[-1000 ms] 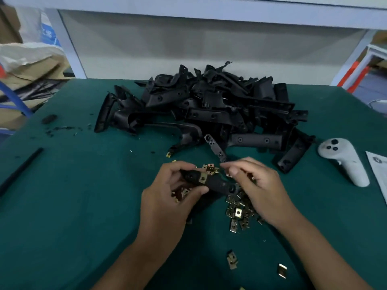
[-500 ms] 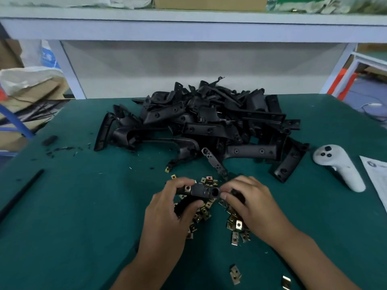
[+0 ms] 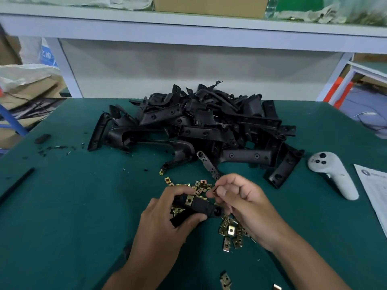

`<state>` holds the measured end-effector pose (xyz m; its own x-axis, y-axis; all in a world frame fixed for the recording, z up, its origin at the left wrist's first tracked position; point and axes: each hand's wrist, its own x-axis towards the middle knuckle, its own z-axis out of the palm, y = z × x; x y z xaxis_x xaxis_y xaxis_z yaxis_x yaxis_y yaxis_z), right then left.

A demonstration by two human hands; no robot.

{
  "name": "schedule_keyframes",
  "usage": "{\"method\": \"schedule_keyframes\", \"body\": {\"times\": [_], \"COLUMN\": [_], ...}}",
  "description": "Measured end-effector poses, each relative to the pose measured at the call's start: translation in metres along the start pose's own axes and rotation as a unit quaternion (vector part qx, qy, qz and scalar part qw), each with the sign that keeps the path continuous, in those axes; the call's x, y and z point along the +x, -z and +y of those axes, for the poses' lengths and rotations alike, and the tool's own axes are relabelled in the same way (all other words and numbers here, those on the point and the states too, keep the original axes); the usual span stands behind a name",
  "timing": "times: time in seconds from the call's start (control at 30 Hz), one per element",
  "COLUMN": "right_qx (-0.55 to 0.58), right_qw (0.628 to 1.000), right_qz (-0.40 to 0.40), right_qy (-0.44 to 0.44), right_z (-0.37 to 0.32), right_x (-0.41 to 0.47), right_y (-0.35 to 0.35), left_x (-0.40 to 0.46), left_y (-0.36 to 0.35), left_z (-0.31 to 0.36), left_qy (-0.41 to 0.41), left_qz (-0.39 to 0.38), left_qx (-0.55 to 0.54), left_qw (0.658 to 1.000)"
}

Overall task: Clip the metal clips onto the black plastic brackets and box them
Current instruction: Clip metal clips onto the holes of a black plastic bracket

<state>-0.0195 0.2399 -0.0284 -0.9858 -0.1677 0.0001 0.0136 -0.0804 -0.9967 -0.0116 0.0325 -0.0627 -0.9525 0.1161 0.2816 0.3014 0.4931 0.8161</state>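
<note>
Down at the green felt-like table mat (image 3: 62,206), the left hand (image 3: 165,225) curls its fingers and thumb around a black plastic bracket (image 3: 201,206), a matte, elongated bar with a round hole near its right end. A brass-coloured metal clip (image 3: 189,200), squarish with a hole in its middle, sits on the bracket's upper face just beside the left thumb. The right hand (image 3: 249,208) is right next to the bracket's free end, forefinger and thumb pinched together on something small and dark; what it is I cannot tell. Loose metal clips (image 3: 230,231) lie scattered on the mat under and between the hands, shiny and folded, with more (image 3: 201,184) just beyond the fingers and a single one (image 3: 225,279) nearer the bottom edge. Behind them rises a tangled heap of black brackets (image 3: 199,126), moulded, angular, many with screw holes, some curved like handles. Off to the right rests a smooth white handheld controller (image 3: 333,174) with dark buttons, and beside it a printed paper sheet (image 3: 374,195). On the left, a thin black strip (image 3: 16,185) lies at a slant on the mat, with small black plastic shavings (image 3: 58,147) farther back.
</note>
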Motion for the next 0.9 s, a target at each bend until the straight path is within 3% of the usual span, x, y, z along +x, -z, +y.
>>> {"method": "schedule_keyframes", "body": {"times": [0.2,0.67,0.9], "right_qx": [0.105,0.055,0.053], "right_qw": [0.994,0.998,0.998], "right_qz": [-0.007,0.012,0.023], "right_qy": [-0.019,-0.021,-0.034], "right_z": [-0.0028,-0.0005,0.0038], "right_x": [0.0011,0.0018,0.0003], "right_y": [-0.0018,-0.0010,-0.0058], "left_x": [-0.0017,-0.0017,-0.0040], "left_y": [-0.0001,-0.0028,-0.0040], "left_z": [0.0004,-0.0025,-0.0022], "left_qy": [-0.010,0.008,-0.011], "left_qz": [0.023,0.019,0.009], "left_qx": [0.005,-0.016,0.030], "left_qw": [1.000,1.000,0.999]}}
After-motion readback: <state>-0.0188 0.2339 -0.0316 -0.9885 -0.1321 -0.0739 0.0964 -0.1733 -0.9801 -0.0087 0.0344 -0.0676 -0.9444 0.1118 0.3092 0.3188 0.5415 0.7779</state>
